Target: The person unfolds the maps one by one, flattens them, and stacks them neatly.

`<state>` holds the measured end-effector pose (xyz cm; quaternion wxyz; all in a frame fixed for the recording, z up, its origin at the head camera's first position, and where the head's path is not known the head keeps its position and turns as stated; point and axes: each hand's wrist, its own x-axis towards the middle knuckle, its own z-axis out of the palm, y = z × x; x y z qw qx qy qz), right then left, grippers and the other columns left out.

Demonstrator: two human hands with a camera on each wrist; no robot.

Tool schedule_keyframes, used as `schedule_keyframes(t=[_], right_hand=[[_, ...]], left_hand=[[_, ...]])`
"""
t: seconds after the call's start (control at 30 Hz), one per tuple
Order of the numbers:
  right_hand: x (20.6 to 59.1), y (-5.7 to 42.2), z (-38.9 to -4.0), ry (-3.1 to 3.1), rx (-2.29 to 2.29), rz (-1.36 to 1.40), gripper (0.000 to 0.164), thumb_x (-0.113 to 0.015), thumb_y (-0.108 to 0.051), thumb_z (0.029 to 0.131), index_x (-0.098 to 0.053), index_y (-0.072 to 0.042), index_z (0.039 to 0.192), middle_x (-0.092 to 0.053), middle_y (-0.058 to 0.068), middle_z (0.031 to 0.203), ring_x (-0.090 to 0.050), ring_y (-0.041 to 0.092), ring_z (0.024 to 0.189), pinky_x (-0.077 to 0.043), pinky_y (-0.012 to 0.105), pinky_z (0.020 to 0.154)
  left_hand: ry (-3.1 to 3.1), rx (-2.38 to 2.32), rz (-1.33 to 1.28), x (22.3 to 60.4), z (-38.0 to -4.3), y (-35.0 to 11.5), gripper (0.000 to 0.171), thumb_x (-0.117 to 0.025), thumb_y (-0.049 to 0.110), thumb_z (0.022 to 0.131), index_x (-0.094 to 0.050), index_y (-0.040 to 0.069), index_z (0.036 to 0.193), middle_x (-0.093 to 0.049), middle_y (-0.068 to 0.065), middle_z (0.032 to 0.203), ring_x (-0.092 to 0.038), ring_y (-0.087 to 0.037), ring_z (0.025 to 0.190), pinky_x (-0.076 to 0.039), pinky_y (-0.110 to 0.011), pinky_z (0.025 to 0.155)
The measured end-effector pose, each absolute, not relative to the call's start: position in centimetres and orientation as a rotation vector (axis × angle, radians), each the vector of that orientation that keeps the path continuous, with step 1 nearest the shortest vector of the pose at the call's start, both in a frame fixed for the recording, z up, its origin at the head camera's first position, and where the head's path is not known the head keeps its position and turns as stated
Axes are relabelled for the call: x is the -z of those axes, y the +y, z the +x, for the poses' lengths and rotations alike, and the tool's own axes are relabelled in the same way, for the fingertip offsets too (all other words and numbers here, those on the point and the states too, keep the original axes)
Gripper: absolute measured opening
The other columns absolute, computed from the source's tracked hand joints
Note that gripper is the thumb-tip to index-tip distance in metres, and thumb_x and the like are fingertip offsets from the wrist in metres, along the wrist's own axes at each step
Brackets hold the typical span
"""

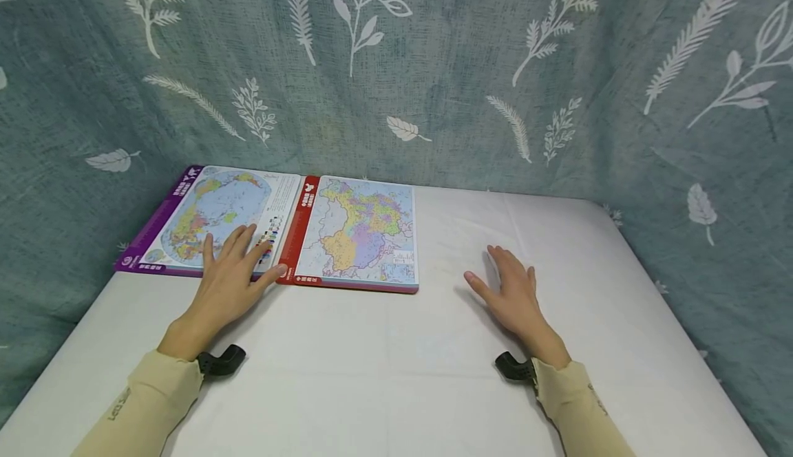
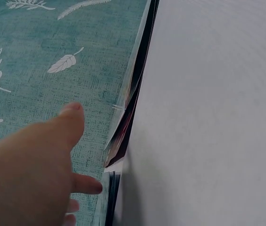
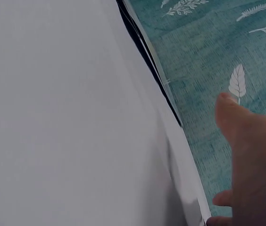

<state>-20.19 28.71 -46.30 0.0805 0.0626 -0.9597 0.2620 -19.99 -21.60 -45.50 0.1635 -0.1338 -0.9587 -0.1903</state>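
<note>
At the back left of the table lies a purple-bordered world map [image 1: 232,199], flat and face up. Beside it on the right is a red-bordered map [image 1: 356,233] with a colourful country on it, its thick front edge showing. My left hand [image 1: 229,278] reaches over the front part of the purple-bordered map, fingers spread, the thumb tip overlapping the red border. In the left wrist view that hand [image 2: 34,165] appears beside the maps' thin edges [image 2: 123,136]. My right hand [image 1: 514,299] is over the white cloth right of the maps, holding nothing, its fingers loosely extended.
White cloth covers the table [image 1: 384,374]. A blue-green curtain with white leaf prints [image 1: 434,120] hangs along the back and both sides, right behind the maps. Black wrist devices [image 1: 223,360] sit at both sleeve cuffs.
</note>
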Motion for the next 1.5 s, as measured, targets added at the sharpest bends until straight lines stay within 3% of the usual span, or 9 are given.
schedule_keyframes(t=[0.17,0.57,0.9,1.13,1.5], right_hand=[[46.6,26.7,-20.3,-2.884,-0.765,0.182,0.082,-0.061,-0.054,0.102,-0.040,-0.001,0.160,-0.031,0.024,0.169,-0.020,0.043,0.159,0.000,0.075,0.121],[46.5,22.6,-20.2,-2.875,-0.759,0.260,0.083,-0.068,-0.057,0.096,-0.049,-0.003,0.155,-0.034,0.023,0.168,-0.022,0.044,0.159,-0.002,0.075,0.122],[46.7,19.3,-19.9,-2.827,-0.790,0.260,0.079,-0.071,-0.053,0.095,-0.052,-0.002,0.152,-0.036,0.025,0.167,-0.025,0.044,0.158,-0.007,0.072,0.124],[46.9,16.6,-19.4,-2.798,-0.854,0.311,0.080,-0.071,-0.051,0.095,-0.052,0.003,0.151,-0.038,0.026,0.165,-0.027,0.044,0.157,-0.013,0.064,0.127],[47.1,15.4,-19.4,-2.743,-0.830,0.328,0.083,-0.073,-0.046,0.095,-0.048,0.012,0.149,-0.042,0.026,0.162,-0.034,0.043,0.154,-0.023,0.058,0.126]], left_hand=[[-2.755,0.536,-0.373,45.6,-19.8,-21.7,0.066,-0.067,0.051,0.098,-0.065,-0.001,0.138,-0.044,-0.030,0.159,-0.032,-0.049,0.151,-0.003,-0.079,0.118],[-2.775,0.590,-0.424,45.9,-20.1,-20.8,0.061,-0.069,0.047,0.099,-0.065,0.001,0.139,-0.048,-0.027,0.156,-0.034,-0.047,0.151,-0.007,-0.077,0.120],[-2.753,0.600,-0.479,46.1,-20.1,-20.5,0.059,-0.072,0.041,0.098,-0.064,-0.001,0.140,-0.050,-0.028,0.154,-0.038,-0.047,0.148,-0.022,-0.072,0.119],[-2.743,0.601,-0.477,46.3,-19.8,-20.4,0.055,-0.075,0.030,0.096,-0.064,-0.005,0.137,-0.051,-0.031,0.150,-0.043,-0.050,0.144,-0.034,-0.070,0.114],[-2.622,0.713,-0.496,46.9,-20.2,-19.9,0.051,-0.081,0.021,0.090,-0.066,-0.008,0.129,-0.056,-0.029,0.145,-0.043,-0.047,0.142,-0.032,-0.069,0.113]])
